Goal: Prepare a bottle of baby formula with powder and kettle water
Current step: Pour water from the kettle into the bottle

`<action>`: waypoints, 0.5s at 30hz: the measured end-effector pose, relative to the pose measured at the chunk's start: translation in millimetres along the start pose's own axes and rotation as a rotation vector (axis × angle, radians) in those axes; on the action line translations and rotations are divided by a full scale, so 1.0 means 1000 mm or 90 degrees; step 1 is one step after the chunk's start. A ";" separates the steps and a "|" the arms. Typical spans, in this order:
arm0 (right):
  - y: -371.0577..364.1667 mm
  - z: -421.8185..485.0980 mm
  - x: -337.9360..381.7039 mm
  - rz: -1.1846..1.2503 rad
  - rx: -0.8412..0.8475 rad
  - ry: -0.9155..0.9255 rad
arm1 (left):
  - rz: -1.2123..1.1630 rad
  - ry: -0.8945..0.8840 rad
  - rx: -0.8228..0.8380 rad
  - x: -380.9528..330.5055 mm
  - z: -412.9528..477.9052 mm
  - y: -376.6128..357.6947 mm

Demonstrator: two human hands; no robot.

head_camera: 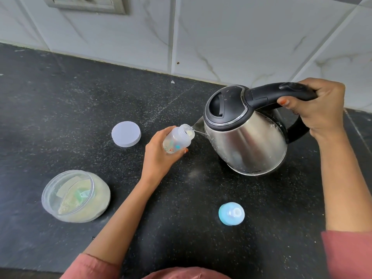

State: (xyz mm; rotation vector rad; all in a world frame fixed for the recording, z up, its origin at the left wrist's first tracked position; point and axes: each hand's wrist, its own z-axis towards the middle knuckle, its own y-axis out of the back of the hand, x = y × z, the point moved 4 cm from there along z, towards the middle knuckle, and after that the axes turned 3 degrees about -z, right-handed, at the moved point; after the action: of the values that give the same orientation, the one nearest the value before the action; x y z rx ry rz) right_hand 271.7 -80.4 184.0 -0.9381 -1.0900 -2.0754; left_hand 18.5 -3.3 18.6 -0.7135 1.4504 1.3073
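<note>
Right hand (318,109) grips the kettle (245,137), pouring; left hand (159,156) holds the tilted baby bottle (178,140). Water seemingly dribbles down the spout, risking scalded fingers.

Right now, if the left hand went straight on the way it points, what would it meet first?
Probably the kettle: the left hand tilts the bottle toward its spout, just ahead.

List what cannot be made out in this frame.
Head view only.
Bottle fill level: cloudy wall, left hand wraps it.
Kettle contents: shut lid, steel wall.
Green item in jar: blurred through plastic.
Socket: cut by top edge.
Kettle's base print: too small.
</note>
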 end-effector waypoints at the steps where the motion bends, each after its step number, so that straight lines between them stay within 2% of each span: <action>1: 0.000 0.000 0.000 -0.003 0.000 -0.002 | 0.001 0.001 0.001 0.000 0.000 0.000; 15: -0.004 0.002 0.002 -0.018 0.010 -0.012 | -0.004 -0.001 -0.011 0.007 0.000 0.002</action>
State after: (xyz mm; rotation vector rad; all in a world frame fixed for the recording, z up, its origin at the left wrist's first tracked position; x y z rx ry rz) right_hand 267.7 -77.3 184.4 -0.9410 -1.1333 -2.0810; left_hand 14.6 -1.8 12.2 -0.7275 1.4353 1.3163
